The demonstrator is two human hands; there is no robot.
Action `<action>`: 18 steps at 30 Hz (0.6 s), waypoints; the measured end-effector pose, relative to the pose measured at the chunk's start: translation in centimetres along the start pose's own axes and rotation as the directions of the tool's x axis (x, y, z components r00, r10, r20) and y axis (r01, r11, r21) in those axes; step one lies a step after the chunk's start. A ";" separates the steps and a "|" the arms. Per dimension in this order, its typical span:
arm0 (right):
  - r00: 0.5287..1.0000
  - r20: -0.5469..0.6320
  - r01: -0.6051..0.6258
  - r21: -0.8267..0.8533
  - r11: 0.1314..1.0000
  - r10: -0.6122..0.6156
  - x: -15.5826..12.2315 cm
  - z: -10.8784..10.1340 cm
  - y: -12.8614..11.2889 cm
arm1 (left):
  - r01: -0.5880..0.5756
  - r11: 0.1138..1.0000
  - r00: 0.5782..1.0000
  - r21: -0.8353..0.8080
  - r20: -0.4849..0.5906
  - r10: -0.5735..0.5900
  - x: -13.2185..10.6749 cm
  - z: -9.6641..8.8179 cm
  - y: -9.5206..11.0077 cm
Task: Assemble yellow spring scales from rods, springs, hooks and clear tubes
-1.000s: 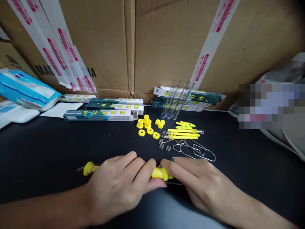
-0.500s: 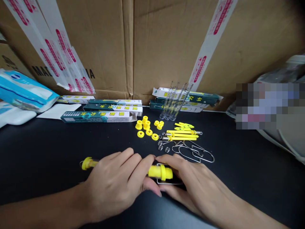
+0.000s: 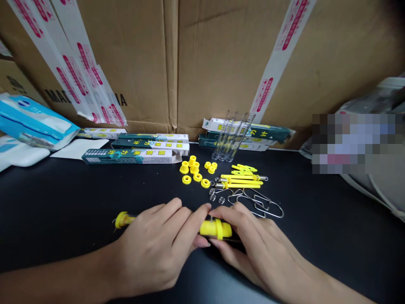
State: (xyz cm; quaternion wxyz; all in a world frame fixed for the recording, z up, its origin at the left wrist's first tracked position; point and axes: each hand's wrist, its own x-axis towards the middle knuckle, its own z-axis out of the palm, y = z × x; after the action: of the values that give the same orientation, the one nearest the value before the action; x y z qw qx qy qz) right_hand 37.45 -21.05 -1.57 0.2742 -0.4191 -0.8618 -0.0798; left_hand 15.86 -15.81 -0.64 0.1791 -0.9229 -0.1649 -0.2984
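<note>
My left hand is wrapped round a tube spring scale that lies crosswise above the table. Yellow end pieces show on both sides of the fist, while the middle is covered by my fingers. My right hand closes about the scale's right end, pinching a bent metal wire hook. Only a short bit of the wire shows beside the yellow cap; my fingers hide the rest. Just beyond the hands lie several small springs and bent wire hooks.
Yellow collars, yellow rods and small yellow strips lie mid-table. Clear tubes stand upright near printed boxes. A large cardboard box walls off the back. A blue tissue pack is at left.
The wire hook has turned, so its two arms no longer show on either side of the yellow cap. Both hands and the scale have shifted slightly right.
</note>
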 end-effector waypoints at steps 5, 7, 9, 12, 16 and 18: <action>0.993 -0.056 0.101 -0.079 0.992 -0.105 0.0 -0.1 0.1 | -0.021 0.999 1.000 -0.033 0.006 0.021 -0.1 -0.2 0.3; 0.990 -0.067 0.124 -0.039 0.992 -0.126 0.0 -0.2 0.3 | -0.032 0.998 0.999 -0.046 0.013 0.033 -0.1 -0.2 0.4; 0.989 -0.071 0.127 -0.023 0.992 -0.129 0.0 -0.2 0.5 | -0.025 0.999 1.000 -0.046 0.008 0.026 -0.1 -0.3 0.3; 0.990 -0.044 0.135 -0.019 0.991 -0.135 0.0 -0.3 0.7 | -0.020 0.999 1.000 -0.049 0.015 0.020 -0.2 -0.3 0.3; 0.990 -0.005 0.141 0.016 0.990 -0.141 0.1 -0.4 0.6 | -0.027 0.998 0.999 -0.056 0.015 0.028 -0.4 -0.2 0.3; 0.989 -0.011 0.145 0.029 0.989 -0.144 0.1 -0.3 0.4 | -0.029 0.997 0.999 -0.070 0.017 0.030 -0.4 -0.2 0.4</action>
State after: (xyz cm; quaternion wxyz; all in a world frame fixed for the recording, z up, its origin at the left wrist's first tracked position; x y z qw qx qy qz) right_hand 37.88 -20.86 -1.29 0.2780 -0.3510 -0.8898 -0.0884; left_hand 15.65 -16.33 -0.83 0.1497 -0.9335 -0.1425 -0.2929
